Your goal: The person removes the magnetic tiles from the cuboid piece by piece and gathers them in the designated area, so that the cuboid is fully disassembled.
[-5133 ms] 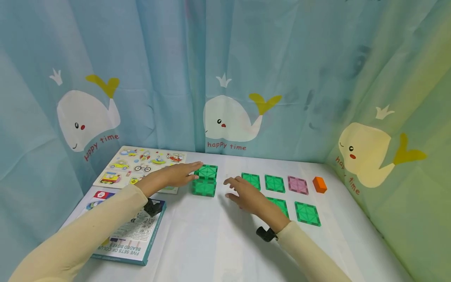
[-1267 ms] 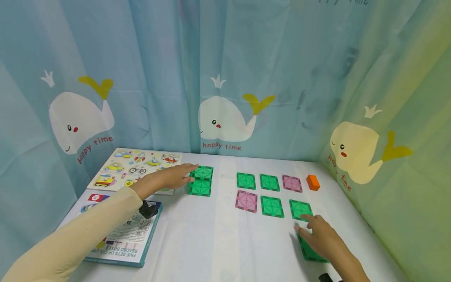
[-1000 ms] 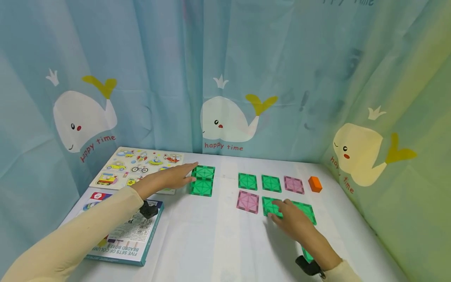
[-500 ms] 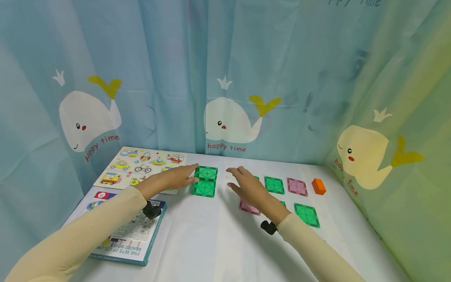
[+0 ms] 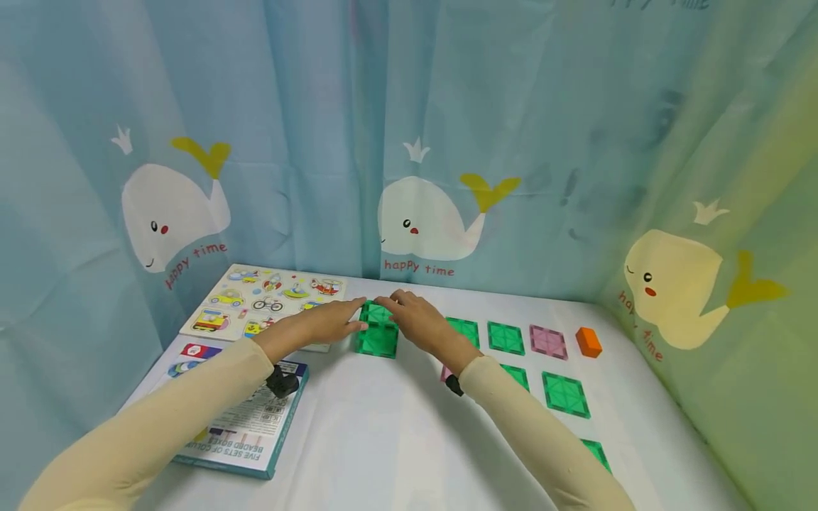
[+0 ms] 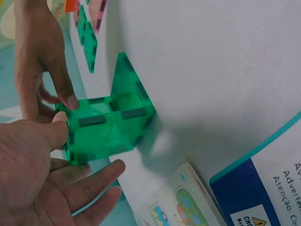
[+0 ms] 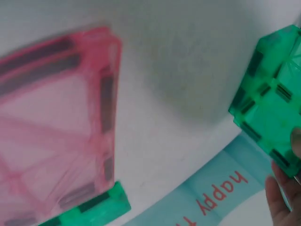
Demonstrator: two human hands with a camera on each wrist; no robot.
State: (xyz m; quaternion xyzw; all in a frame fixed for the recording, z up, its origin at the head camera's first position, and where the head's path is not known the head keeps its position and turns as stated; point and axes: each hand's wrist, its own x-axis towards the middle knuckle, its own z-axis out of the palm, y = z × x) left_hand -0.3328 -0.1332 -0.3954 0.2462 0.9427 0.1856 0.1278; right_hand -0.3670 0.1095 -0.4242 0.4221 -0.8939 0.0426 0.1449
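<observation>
Several green translucent magnetic tiles (image 5: 378, 342) form an open box on the table, left of centre. My left hand (image 5: 326, 323) touches its left side. In the left wrist view that hand's thumb lies at the corner of the near green tile (image 6: 101, 141), its other fingers stretched out and spread. My right hand (image 5: 415, 323) is at the far side, fingertips bent over the edge. The right wrist view has a thumb and fingers (image 7: 282, 197) on either side of a green corner. A tile flap (image 6: 127, 77) slants out from the box's side.
Loose green tiles (image 5: 506, 338), two pink tiles (image 5: 547, 342) and an orange block (image 5: 589, 342) lie in rows at right. A puzzle board (image 5: 255, 301) and a beaded-boxes carton (image 5: 255, 426) sit at left. A whale-print curtain (image 5: 319, 142) closes the back.
My right hand has come from the tiles at the right across to the green box and now grips its edge. The left hand has stayed at the box's side. The head view has shifted slightly.
</observation>
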